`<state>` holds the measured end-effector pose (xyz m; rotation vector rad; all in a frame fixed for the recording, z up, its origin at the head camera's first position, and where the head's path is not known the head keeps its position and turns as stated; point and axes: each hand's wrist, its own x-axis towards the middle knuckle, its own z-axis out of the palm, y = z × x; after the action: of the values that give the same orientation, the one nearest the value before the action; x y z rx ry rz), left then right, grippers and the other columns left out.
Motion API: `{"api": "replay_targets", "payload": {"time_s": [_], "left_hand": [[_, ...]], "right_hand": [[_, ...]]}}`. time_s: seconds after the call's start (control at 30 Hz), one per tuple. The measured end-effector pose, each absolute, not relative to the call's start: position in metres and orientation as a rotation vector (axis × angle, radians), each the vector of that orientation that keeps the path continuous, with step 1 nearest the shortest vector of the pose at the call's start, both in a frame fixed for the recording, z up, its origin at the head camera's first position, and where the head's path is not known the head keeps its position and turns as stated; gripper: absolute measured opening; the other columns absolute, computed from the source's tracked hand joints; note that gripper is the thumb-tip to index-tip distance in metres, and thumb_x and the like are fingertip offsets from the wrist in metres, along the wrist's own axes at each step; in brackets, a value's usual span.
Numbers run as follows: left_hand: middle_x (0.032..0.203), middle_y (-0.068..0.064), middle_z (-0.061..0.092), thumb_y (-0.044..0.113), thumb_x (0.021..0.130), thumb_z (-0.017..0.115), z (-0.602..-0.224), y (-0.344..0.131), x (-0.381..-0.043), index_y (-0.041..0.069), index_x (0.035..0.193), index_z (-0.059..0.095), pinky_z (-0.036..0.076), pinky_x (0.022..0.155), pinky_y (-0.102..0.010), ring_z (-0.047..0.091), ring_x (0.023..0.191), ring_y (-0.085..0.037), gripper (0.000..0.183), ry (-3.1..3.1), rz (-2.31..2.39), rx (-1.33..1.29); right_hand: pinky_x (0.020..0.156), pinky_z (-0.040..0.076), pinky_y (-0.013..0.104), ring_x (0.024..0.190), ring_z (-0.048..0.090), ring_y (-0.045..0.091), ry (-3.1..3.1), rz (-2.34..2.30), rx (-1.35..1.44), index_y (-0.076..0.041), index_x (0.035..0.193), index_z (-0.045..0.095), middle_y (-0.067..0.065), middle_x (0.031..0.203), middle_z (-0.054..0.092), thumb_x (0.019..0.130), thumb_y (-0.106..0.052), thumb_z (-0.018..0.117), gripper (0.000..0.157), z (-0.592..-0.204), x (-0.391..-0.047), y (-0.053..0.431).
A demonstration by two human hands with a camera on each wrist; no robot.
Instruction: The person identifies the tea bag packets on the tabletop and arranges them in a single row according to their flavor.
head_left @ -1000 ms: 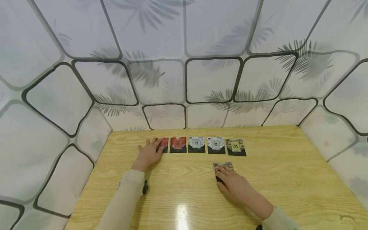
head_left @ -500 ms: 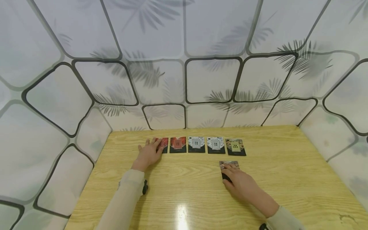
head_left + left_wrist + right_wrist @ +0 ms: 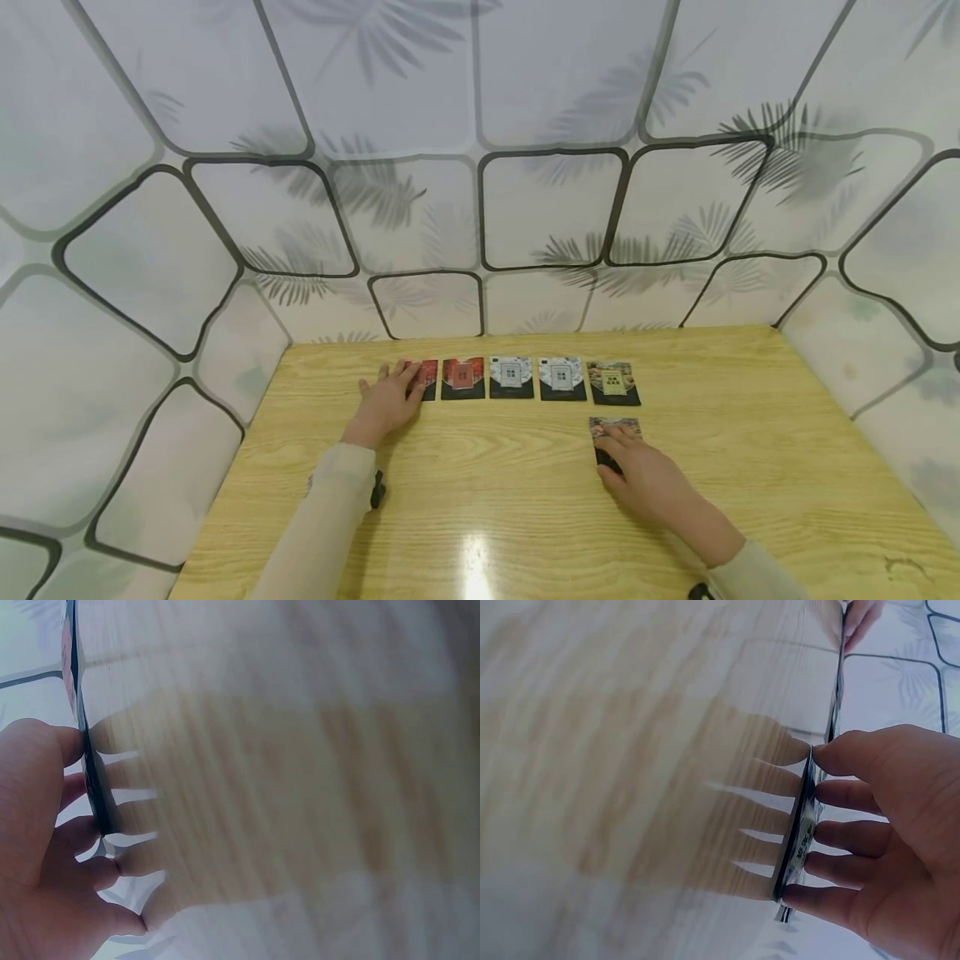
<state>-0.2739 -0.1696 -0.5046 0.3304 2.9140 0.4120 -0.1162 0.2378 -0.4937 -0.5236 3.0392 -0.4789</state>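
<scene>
My left hand (image 3: pixel 386 400) rests with spread fingers on a red-and-black flat packet (image 3: pixel 430 377) at the left end of a row. In the left wrist view, its thumb and fingertips touch the packet (image 3: pixel 101 802), which lies flat. My right hand (image 3: pixel 648 482) lies on another packet (image 3: pixel 615 423), dark at the bottom with a printed picture at the top. The right wrist view has the fingertips pressing on this packet (image 3: pixel 801 825), partly covered by the hand. Just behind it, at the row's right end, lies a packet with a yellow-green label (image 3: pixel 615 382).
The row between holds a second red packet (image 3: pixel 462 377) and two white-and-black packets, one left (image 3: pixel 512 377) and one right (image 3: pixel 562 379). All lie on a wood-grain table (image 3: pixel 480 483). Behind it rises a patterned fabric wall (image 3: pixel 536 208).
My right hand has slid its packet to the right and slightly away from me, below the yellow-green-labelled one. The left hand has stayed on the red packet.
</scene>
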Motion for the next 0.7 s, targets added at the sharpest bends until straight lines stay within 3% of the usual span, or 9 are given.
{"api": "replay_targets", "payload": {"time_s": [0.7], "left_hand": [[0.173,-0.02,0.024,0.039,0.113,0.041,-0.504,-0.169,-0.274,0.017,0.168,0.032,0.014,0.116,-0.086,0.015,0.16,-0.052,0.059,2.913,0.413,0.329]], "right_hand": [[0.106,0.048,0.069,0.14,0.05,0.056,3.04,-0.475,-0.442,0.003,0.146,0.06,0.033,0.153,0.051,0.102,-0.022,0.07,0.052,-0.493,-0.109,0.277]]}}
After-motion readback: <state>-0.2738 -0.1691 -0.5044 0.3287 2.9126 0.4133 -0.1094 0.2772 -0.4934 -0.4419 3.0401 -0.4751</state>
